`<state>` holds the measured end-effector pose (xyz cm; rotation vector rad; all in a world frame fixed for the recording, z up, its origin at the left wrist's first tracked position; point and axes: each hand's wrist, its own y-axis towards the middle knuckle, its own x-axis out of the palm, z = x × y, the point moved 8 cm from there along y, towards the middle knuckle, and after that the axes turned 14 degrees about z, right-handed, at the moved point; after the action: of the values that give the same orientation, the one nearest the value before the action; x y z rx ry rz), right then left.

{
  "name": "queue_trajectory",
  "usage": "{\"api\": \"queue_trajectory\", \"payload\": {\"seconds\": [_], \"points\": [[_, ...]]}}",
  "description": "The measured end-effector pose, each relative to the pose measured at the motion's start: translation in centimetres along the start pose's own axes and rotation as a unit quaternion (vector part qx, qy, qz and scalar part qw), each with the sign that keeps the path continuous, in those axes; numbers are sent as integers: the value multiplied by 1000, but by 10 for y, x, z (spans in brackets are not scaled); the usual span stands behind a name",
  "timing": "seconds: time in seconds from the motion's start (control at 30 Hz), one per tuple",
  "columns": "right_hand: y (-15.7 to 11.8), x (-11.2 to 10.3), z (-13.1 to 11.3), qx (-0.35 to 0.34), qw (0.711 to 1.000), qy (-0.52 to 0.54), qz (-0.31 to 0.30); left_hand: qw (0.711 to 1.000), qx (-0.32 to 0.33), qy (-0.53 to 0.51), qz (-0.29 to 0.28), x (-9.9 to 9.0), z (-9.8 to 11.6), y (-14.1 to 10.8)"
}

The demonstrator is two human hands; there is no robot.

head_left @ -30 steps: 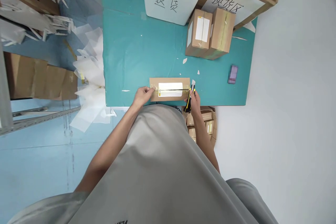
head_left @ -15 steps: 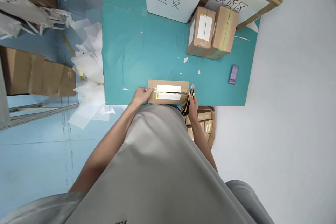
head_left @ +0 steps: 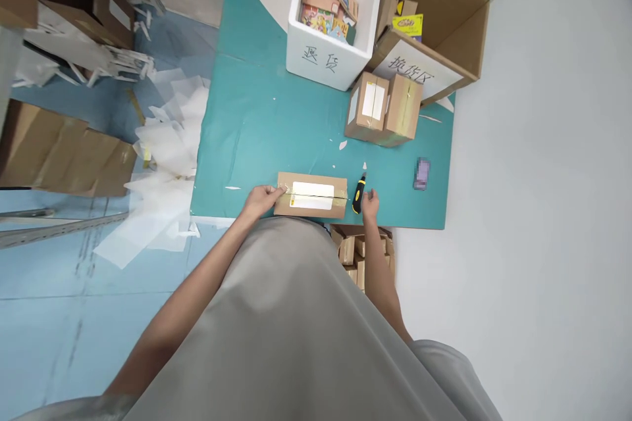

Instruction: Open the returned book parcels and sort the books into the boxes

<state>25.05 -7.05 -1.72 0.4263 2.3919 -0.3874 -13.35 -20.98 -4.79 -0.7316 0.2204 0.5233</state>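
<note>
A small taped cardboard box with a white label lies at the table's near edge, a thin dark line running lengthwise across the label. My left hand pinches its left end between thumb and fingers. Just beyond its right end, a black and yellow utility knife lies on the table, blade pointing away from me. Right beside the knife handle is my right hand, its fingers loosely curled and apart, with nothing visible in them.
Two taped boxes stand before a white foam bin and a large open carton. A pixelated purple object lies on the green table. Below the edge sits a carton of small boxes; white sheets cover floor at left.
My right hand has let go of the utility knife, which now lies on the table right of the box. My left hand stays at the box's left end. The view has tilted up.
</note>
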Motion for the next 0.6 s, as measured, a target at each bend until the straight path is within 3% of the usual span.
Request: {"api": "queue_trajectory", "payload": {"seconds": [0.07, 0.2, 0.4, 0.5, 0.6], "points": [[-11, 1, -10, 25, 1000, 7, -13, 1000, 14, 17, 13, -4, 5, -4], [-55, 17, -26, 64, 990, 18, -126, 994, 64, 75, 39, -13, 20, -14], [-87, 28, -36, 66, 988, 47, -135, 988, 95, 73, 101, -26, 43, -12], [-88, 31, -40, 51, 986, 82, -135, 996, 51, -6, 73, -19, 45, -3], [-85, 28, -39, 62, 989, 94, -96, 998, 14, -43, 50, -10, 43, 2]]}}
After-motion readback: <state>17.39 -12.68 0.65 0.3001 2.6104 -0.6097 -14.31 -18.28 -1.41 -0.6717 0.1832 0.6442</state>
